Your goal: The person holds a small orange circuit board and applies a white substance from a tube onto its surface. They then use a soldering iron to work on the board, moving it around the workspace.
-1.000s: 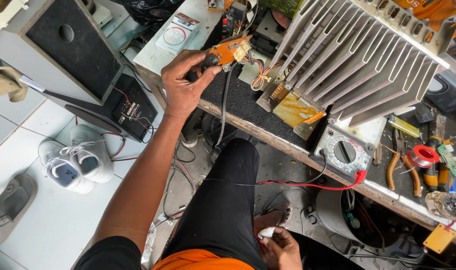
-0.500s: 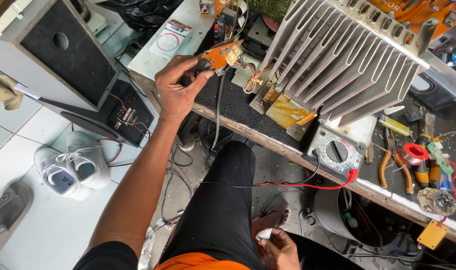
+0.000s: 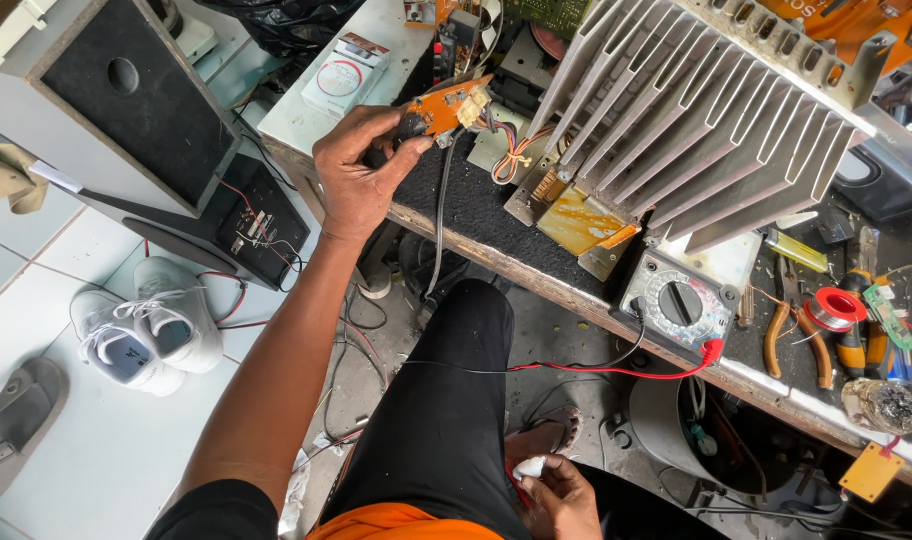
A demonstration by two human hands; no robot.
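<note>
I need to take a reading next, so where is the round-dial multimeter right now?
In the head view the multimeter lies at the workbench's near edge, right of centre, just below the finned heat sink and left of the orange-handled pliers.

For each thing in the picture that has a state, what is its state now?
Left hand: gripping the small orange circuit board.
Right hand: low by the knee, holding a white wad.
Multimeter: flat on the bench edge, red lead plugged in.
White sneakers: side by side on the floor.
</note>
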